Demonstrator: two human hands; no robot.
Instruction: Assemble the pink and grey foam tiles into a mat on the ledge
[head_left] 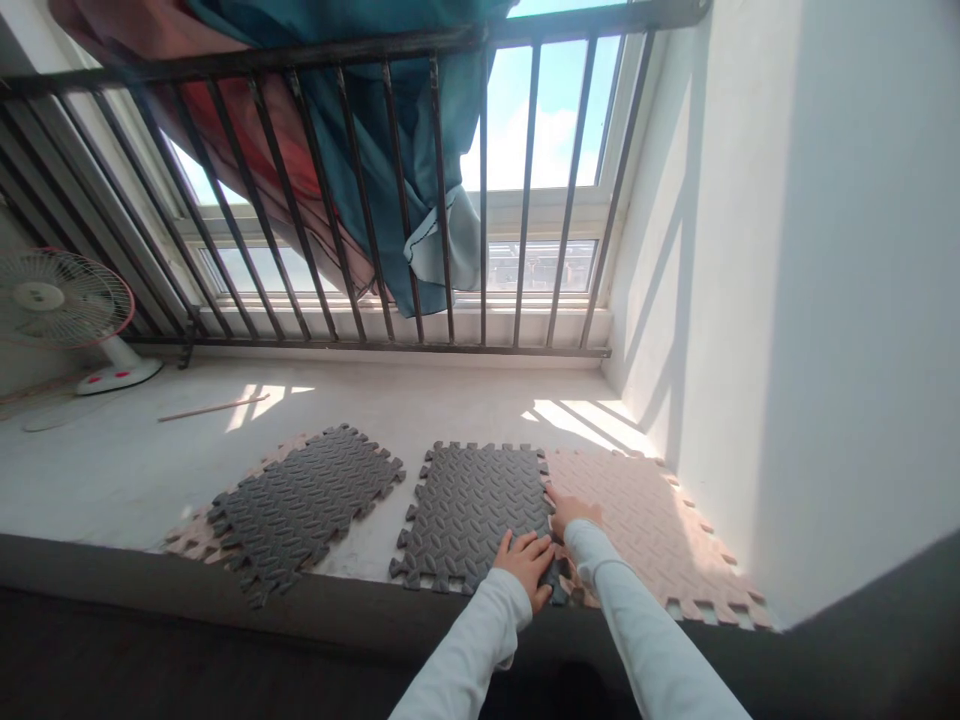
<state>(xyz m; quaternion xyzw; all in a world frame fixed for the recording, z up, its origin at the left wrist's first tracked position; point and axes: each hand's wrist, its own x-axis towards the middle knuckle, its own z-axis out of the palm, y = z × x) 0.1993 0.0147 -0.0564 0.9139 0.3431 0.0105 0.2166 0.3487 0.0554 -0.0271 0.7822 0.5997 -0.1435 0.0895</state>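
Note:
My left hand (523,567) lies with its fingers spread on the lower right corner of a dark grey foam mat tile (476,510). My right hand (576,512) touches the seam between that tile and a beige foam mat tile (637,510), its index finger stretched out along the toothed edge. Its other fingers are partly hidden. Both tiles lie flat side by side, their jigsaw edges meeting, though under my hands I cannot tell how fully the teeth interlock. To the left, another dark grey tile (307,505) lies at an angle over a beige tile (196,540).
The tiles rest on a white ledge (360,400), some of them reaching its front edge. Behind stands a dark metal railing (360,347), with a teal and red cloth (420,200) hanging there. A fan (60,300) and thin stick (214,408) are left; a white wall (727,300) is right.

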